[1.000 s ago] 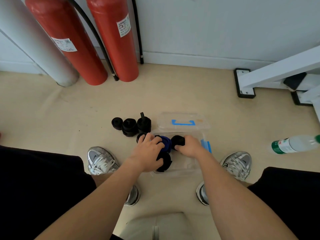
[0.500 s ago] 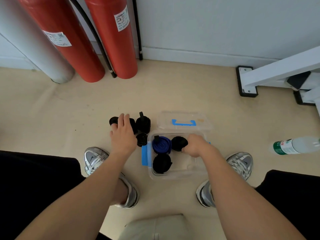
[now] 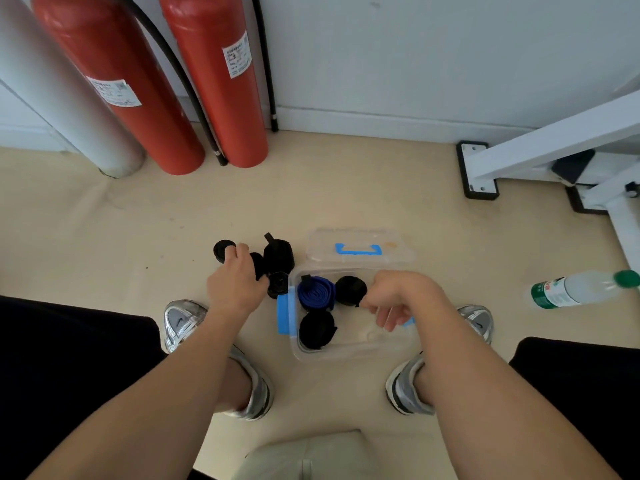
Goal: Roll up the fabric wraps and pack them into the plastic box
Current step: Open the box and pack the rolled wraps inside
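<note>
Black roll point(image 3: 258, 265) gripped by L hand point(image 3: 235, 286); R hand point(image 3: 398, 296) over box point(image 3: 346, 352).

Takes left hand point(image 3: 235, 289) out of the box point(image 3: 346, 352), carries it over to the floor just left of it, curls fingers over a black roll point(image 3: 259, 264) there, loosens right hand point(image 3: 398, 296) off the boxed roll point(image 3: 350, 289), fingers slack above the box, leaves blue roll point(image 3: 316, 293) uncovered.

Two red cylinders point(image 3: 166, 84), water bottle point(image 3: 575, 289)
</note>
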Tool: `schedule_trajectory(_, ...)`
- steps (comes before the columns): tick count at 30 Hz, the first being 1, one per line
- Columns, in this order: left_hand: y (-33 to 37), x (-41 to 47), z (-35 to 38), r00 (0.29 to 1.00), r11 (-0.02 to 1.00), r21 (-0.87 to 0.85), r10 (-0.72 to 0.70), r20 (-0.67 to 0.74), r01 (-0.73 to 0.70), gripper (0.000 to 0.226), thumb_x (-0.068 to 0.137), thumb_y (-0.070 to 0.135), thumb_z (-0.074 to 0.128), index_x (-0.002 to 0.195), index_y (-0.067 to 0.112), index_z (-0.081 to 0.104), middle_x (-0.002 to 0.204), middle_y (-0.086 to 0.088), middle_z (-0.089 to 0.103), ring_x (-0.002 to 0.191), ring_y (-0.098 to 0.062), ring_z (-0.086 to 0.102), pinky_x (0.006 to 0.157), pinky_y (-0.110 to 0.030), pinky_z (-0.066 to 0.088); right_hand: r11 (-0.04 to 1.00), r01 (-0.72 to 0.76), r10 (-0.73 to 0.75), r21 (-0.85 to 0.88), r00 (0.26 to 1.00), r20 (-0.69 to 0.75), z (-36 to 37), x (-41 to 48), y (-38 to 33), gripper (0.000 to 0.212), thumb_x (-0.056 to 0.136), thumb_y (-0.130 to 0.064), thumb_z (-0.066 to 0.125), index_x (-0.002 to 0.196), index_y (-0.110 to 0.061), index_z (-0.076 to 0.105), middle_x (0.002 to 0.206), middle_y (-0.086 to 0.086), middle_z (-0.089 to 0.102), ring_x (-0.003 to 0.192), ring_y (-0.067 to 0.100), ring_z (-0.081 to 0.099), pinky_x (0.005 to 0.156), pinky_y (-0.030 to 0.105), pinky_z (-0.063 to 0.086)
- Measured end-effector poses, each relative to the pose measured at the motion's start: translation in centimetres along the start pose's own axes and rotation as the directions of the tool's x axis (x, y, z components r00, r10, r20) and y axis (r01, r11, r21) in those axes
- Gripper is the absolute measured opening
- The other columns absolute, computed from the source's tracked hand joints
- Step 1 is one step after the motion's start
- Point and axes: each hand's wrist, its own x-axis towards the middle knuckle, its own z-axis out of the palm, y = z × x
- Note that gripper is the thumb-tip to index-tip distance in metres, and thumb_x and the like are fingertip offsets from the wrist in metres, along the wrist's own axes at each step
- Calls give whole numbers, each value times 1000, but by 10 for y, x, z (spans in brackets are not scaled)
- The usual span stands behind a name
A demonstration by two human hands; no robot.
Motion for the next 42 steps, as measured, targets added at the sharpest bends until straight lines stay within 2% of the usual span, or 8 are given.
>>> schedule_trajectory(7,19,-23,-45,971,928,-372,-101,-217,13,59,73,54,72,121,21,59,117,6,57,91,-21,62,76,-35,50,962,254,-247,100,966,-73,5,-22,-29,22,103,-18,66,120,-5,71,100,11,83,81,27,84,63,30,60)
schedule_trajectory(12,60,-44,-71,986,811,-566,74,-152,-148,54,64,51,72,112,26,63,105,13,65,95,-11,63,83,-31,52,768,637,-548,70,710,-442,16,-36,-43,82,70,-47,99,144,-38,63,121,-7,72,107,13,72,91,34,57)
schedule_trajectory(14,78,-56,-69,985,774,-609,142,-100,-174,50,64,49,73,107,26,65,100,15,66,92,-3,64,78,-24,51,734,678,-590,36,664,-459,15,-38,-42,66,58,-46,100,119,-42,74,105,-10,76,99,10,72,85,34,60)
schedule_trajectory(16,90,-65,-62,973,765,-613,227,-31,-198,46,65,47,71,107,26,66,100,15,68,88,1,63,74,-20,48,786,617,-557,-14,698,-450,12,-40,-34,47,52,-46,99,91,-39,75,82,-8,75,76,10,72,64,31,59)
schedule_trajectory(20,87,-74,-45,912,806,-547,372,170,-226,43,81,38,70,121,23,67,119,4,70,92,-8,68,80,-23,53,903,429,-419,-33,861,-288,14,-34,0,49,58,-32,97,99,-25,72,85,0,79,71,20,79,57,33,63)
schedule_trajectory(24,67,-75,-26,864,887,19,444,236,-461,72,83,47,76,148,24,52,149,-2,45,132,-31,44,111,-42,42,953,303,-293,14,930,-222,36,-15,32,65,65,-19,92,123,-19,63,104,7,74,70,24,79,58,34,65)
schedule_trajectory(30,45,-77,-7,778,835,150,406,479,-529,156,60,71,94,173,17,1,175,-3,-3,158,-32,16,127,-46,30,965,262,-260,-19,947,-187,61,18,38,70,83,-36,88,144,-16,62,139,7,68,123,27,67,104,41,58)
schedule_trajectory(42,42,-76,-1,782,781,216,475,405,-586,146,57,82,87,170,22,18,178,-4,8,157,-32,22,126,-46,29,964,125,-96,234,986,-133,70,55,25,46,97,-9,69,141,-4,58,136,20,64,125,36,64,110,52,56)
